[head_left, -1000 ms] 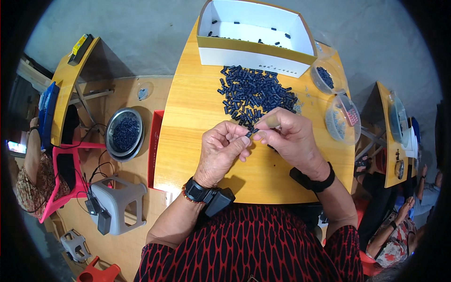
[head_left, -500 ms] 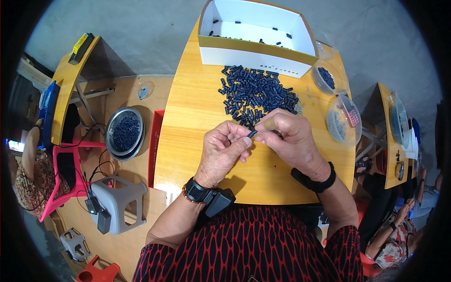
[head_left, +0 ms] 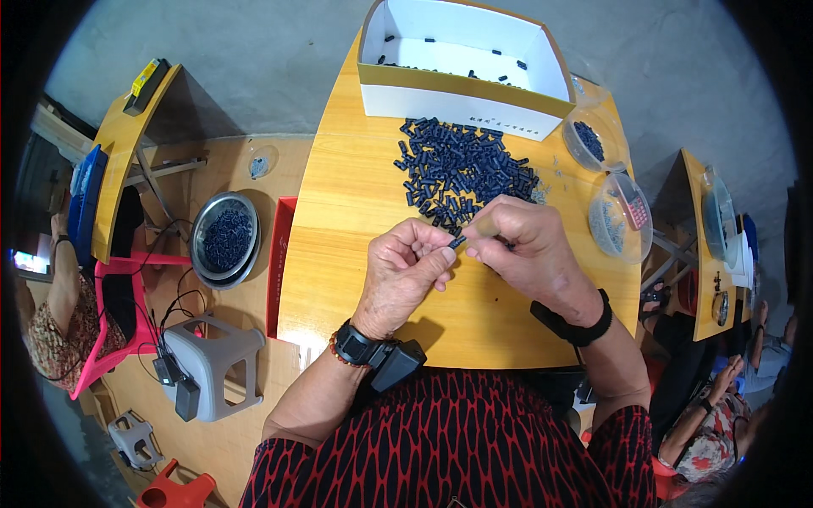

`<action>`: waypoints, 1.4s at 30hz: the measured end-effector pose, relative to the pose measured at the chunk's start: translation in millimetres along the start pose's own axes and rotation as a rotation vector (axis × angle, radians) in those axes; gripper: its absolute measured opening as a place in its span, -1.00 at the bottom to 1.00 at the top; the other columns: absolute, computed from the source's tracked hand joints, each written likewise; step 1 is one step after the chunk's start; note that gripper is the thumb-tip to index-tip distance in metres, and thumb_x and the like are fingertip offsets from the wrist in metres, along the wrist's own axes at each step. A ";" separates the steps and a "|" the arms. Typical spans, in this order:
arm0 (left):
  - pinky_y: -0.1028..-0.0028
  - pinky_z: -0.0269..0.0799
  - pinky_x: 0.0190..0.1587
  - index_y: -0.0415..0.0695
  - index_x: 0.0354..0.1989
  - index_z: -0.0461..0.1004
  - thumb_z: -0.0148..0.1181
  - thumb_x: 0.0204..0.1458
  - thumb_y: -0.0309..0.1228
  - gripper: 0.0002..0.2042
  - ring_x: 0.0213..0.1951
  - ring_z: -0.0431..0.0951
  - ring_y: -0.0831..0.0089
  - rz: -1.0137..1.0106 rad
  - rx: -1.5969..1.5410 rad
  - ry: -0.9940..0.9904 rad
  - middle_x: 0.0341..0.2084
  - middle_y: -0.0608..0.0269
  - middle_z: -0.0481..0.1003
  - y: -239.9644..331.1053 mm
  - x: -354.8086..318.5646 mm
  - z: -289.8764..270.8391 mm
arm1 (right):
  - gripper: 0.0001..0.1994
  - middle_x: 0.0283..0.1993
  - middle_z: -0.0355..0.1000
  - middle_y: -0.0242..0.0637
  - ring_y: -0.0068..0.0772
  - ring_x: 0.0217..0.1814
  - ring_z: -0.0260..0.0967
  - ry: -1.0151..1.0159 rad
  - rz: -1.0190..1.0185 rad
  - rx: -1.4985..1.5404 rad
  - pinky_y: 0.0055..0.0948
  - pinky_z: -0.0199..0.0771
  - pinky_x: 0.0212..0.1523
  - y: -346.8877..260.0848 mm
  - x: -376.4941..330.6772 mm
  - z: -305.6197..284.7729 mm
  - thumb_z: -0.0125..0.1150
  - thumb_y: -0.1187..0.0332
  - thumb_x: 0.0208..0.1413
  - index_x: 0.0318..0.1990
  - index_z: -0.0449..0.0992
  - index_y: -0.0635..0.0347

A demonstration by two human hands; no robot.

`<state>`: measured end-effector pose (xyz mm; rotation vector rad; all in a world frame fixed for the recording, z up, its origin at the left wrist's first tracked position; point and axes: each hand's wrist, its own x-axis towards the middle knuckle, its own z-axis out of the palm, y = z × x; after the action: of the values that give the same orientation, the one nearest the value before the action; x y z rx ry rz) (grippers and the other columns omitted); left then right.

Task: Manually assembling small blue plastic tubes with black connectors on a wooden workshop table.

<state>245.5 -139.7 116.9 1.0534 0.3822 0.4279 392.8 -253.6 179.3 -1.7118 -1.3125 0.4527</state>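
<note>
Between the thumb and fingers of my left hand [head_left: 402, 269] is a small black cylindrical part [head_left: 457, 241], pointing up to the right. My right hand [head_left: 535, 258] is closed in a pinch against the part's upper end. Whatever its fingertips hold is too small to make out, though something dark shows beneath its curled fingers. Just beyond both hands lies a heap of similar black parts [head_left: 466, 169] on the yellow wooden table [head_left: 339, 212].
Behind the heap stands a white box [head_left: 423, 100] with black parts inside. Right of it sit a clear tub [head_left: 569, 152] of dark parts and a clear container [head_left: 645, 229] of tiny pale pieces. Metal bowls [head_left: 198, 258] and a grey stool [head_left: 212, 360] are at left. Other people sit on both sides.
My right hand and wrist have shifted very slightly to the right. The black part remains in my left fingers. At far left, another person's arm has moved.
</note>
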 end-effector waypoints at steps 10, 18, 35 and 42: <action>0.62 0.46 -0.48 -0.27 -0.26 0.45 0.20 0.11 -0.61 -0.93 -0.55 0.48 0.64 0.035 0.054 0.008 -0.48 0.28 0.53 -2.4 -0.4 1.6 | -0.95 -0.57 0.34 -0.15 -0.27 -0.58 0.33 -0.004 -0.086 -0.088 -0.35 0.29 -0.55 2.8 2.5 0.6 0.19 0.57 -0.09 -0.50 0.44 0.33; 0.59 0.48 -0.45 -0.28 -0.26 0.43 0.16 0.13 -0.62 -0.95 -0.51 0.49 0.58 0.035 0.057 -0.004 -0.43 0.22 0.54 -2.5 1.1 0.8 | -0.91 -0.54 0.42 -0.14 -0.35 -0.55 0.41 -0.074 0.042 -0.031 -0.41 0.35 -0.53 2.7 6.0 6.0 0.23 0.58 -0.12 -0.54 0.43 0.36; 0.49 0.54 -0.31 -0.24 -0.25 0.47 0.13 0.11 -0.62 -0.93 -0.38 0.57 0.48 -0.030 -0.284 -0.044 -0.39 0.20 0.54 -5.5 4.4 -6.0 | -0.75 -0.30 0.43 -0.08 -0.10 -0.36 0.48 -0.069 -0.038 -0.120 -0.30 0.50 -0.37 -10.9 -5.4 16.4 0.39 0.41 -0.05 -0.35 0.44 0.36; 0.45 0.56 -0.21 -0.26 -0.25 0.47 0.12 0.14 -0.60 -0.95 -0.34 0.60 0.41 -0.092 -0.280 -0.108 -0.38 0.12 0.57 0.9 -0.5 -3.1 | -0.73 -0.41 0.33 -0.10 -0.01 -0.40 0.39 -0.096 -0.170 -0.324 -0.18 0.43 -0.39 -9.8 -9.9 13.6 0.39 0.36 -0.08 -0.37 0.41 0.34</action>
<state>243.4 -137.2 116.3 0.7792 0.2646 0.3294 373.6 -256.3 177.9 -1.8367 -1.6584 0.2341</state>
